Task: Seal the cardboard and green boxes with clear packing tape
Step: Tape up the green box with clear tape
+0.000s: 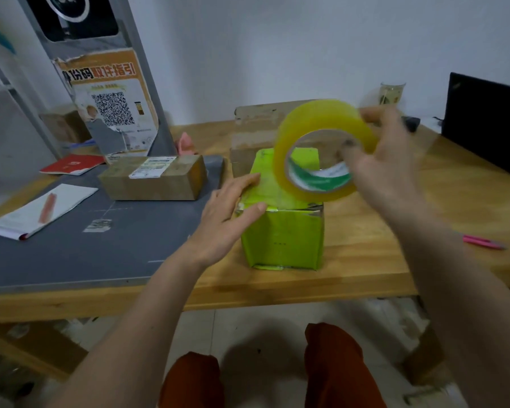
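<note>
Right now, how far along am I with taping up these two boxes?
The cardboard box lies closed on the grey mat, seemingly taped already. The green box is in hand: your left hand presses its top flap flat while your right hand holds the tape roll above it. Still left: running tape across the green box's top and cutting it.
</note>
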`<state>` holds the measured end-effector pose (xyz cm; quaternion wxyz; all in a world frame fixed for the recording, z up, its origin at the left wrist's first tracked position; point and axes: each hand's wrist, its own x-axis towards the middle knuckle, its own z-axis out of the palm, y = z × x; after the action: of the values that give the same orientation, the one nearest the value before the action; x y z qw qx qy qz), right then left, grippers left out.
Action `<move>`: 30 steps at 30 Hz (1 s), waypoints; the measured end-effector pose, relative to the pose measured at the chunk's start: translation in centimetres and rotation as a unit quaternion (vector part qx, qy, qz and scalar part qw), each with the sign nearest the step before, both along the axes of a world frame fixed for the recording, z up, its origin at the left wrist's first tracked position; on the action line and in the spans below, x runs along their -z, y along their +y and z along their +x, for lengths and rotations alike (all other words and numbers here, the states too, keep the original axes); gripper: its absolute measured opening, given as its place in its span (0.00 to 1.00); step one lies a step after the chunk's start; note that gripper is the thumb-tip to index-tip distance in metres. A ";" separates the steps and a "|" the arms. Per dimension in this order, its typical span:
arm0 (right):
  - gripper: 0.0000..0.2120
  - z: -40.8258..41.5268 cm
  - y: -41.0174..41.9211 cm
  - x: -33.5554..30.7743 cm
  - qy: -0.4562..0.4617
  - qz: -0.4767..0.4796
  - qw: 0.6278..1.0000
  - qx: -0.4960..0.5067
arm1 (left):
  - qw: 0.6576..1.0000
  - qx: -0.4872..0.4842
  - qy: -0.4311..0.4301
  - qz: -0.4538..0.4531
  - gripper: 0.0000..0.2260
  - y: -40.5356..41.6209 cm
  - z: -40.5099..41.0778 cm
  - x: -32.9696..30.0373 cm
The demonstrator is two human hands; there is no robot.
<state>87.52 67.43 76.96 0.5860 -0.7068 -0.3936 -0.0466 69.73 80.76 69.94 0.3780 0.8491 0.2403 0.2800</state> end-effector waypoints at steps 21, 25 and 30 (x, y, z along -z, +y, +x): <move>0.09 4.1 -3.9 5.9 0.056 -0.116 0.992 -0.019 | 0.915 -0.097 0.302 0.250 0.31 -4.6 1.8 -5.2; 0.11 4.1 -3.9 5.6 0.050 -0.120 0.992 -0.002 | 0.893 -0.030 0.350 0.282 0.41 -8.6 5.3 -5.3; 0.10 3.8 -4.5 6.1 0.038 -0.124 0.991 -0.026 | 0.900 -0.024 0.346 0.265 0.40 -7.3 6.0 -5.1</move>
<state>91.36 62.93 70.86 0.5096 -0.7647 -0.3920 0.0442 75.73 73.50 75.00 0.0255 0.9553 0.2929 0.0308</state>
